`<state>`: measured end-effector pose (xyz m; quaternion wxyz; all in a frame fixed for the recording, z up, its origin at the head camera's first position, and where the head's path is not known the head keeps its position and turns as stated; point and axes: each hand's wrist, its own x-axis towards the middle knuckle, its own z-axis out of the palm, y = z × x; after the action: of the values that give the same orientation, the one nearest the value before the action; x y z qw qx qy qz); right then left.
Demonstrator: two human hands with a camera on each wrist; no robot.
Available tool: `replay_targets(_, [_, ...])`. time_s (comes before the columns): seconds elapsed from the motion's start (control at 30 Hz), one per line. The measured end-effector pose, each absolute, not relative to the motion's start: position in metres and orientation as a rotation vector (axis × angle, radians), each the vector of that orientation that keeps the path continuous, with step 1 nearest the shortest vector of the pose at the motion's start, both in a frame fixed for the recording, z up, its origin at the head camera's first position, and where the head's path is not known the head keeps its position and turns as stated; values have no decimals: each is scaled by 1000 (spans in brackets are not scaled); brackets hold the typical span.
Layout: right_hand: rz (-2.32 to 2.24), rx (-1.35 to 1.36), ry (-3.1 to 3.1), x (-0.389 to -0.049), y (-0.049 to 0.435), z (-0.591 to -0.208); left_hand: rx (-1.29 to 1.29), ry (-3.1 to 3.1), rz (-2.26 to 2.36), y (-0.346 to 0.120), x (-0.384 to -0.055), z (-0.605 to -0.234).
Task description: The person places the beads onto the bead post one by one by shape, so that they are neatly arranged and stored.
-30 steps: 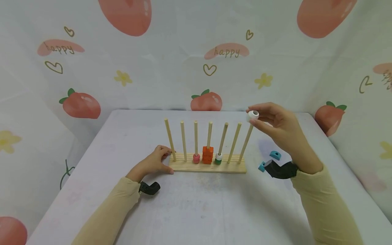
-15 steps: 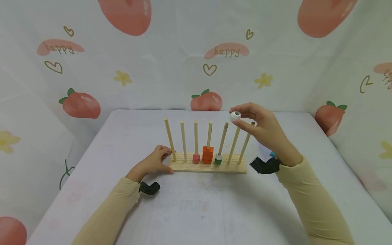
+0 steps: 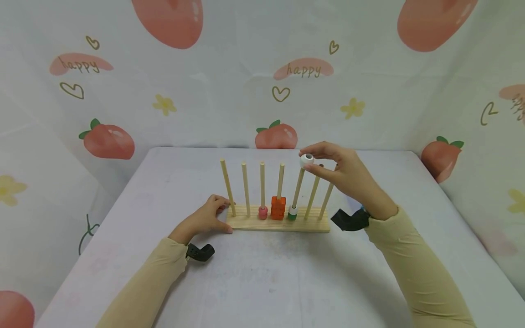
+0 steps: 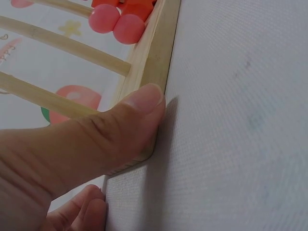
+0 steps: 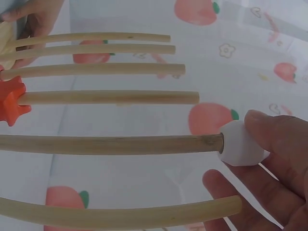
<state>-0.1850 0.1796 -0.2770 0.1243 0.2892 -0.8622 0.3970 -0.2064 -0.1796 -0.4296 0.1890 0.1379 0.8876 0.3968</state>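
My left hand [image 3: 205, 217] grips the left end of a wooden peg stand's base [image 3: 250, 224], thumb against the front edge and fingers behind. My right hand [image 3: 346, 175] pinches a white bead [image 5: 238, 144] between thumb and fingers. In the right wrist view the bead is at the tip of the fifth dowel [image 5: 144, 144] from the left, the dowel's end right at its hole. Low on that same dowel sit a white bead [image 3: 293, 209] and a green one [image 3: 292, 217]. Orange-red star-like pieces [image 3: 278, 208] are stacked on the fourth dowel, pink beads [image 4: 129, 29] on the third.
Bare dowels [image 3: 245, 189] stand at the left end, and more [image 3: 313, 191] at the right end under my right hand. A bit of a blue piece [image 3: 362, 207] shows behind my right wrist. The white table [image 3: 262, 282] meets a fruit-printed cloth [image 3: 229, 105] at the back.
My right hand has moved left with the white bead, from the rightmost dowel to the fifth one's tip. The blue pieces have become mostly hidden. My left hand has stayed on the base.
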Motion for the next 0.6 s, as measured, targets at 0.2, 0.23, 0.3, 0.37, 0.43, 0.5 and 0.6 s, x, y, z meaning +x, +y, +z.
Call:
replay_targets(0.2, [1156, 829, -2554, -185, 179, -277, 405, 2499, 1113, -179, -207, -430])
replay_targets(0.23, [1156, 826, -2560, -185, 179, -277, 403, 2499, 1113, -179, -207, -430])
replay_targets(0.3, [1150, 826, -2568, -185, 179, -277, 404, 2500, 1110, -179, -207, -430])
replay_targets(0.37, [1149, 832, -2573, -185, 179, -276, 404, 2504, 1108, -179, -207, -429])
replay_targets(0.43, [1150, 841, -2573, -185, 179, -275, 409, 2508, 1105, -179, -207, -429])
replay_targets(0.5, [1154, 850, -2568, -185, 179, -275, 411, 2506, 1105, -179, -207, -429])
replay_targets(0.6, [1164, 863, -2556, -186, 179, -276, 409, 2501, 1109, -179, -207, -428])
